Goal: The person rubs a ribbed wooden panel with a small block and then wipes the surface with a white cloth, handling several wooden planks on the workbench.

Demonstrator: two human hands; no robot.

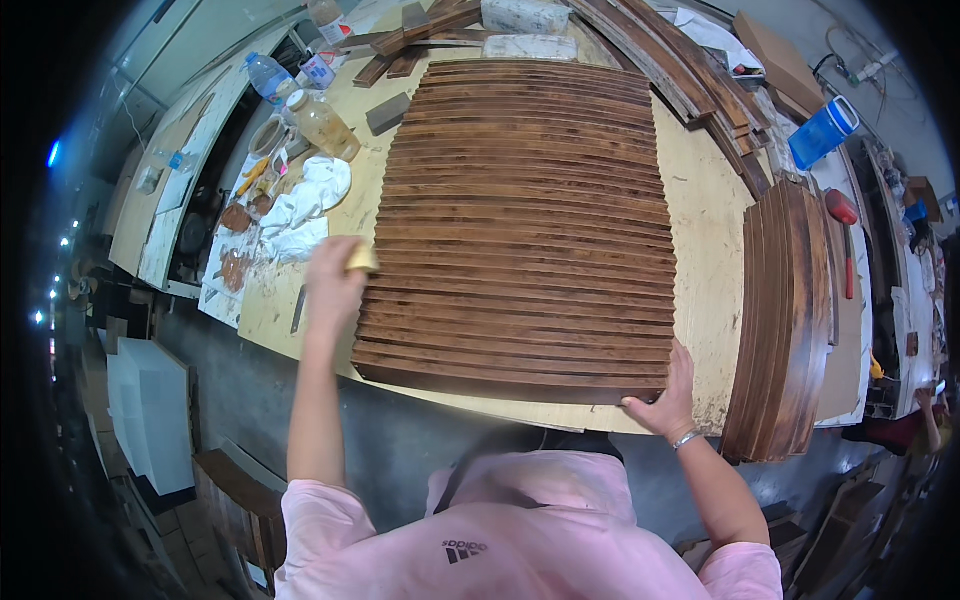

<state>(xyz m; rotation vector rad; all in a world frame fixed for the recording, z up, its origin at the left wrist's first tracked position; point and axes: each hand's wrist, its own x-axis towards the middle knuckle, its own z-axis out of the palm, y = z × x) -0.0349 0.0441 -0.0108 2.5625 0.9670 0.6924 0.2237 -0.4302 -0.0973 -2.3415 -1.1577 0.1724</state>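
Note:
A dark brown slatted wooden panel [525, 220], made of several parallel strips, lies on the work table in front of me. My left hand [335, 275] is at the panel's left edge, its fingers closed on a small yellow pad [363, 257]; I cannot tell whether it is sponge or folded abrasive. My right hand [668, 395] grips the panel's near right corner, thumb on the front edge and fingers along the right side.
Left of the panel lie a crumpled white cloth [310, 200], a jar [325, 127] of cloudy liquid and a blue-tinted bottle [268, 77]. A stack of brown boards [775, 325] stands at the right, beside a red-headed tool [842, 208] and a blue jug [823, 133]. Long wooden strips [660, 60] lie behind.

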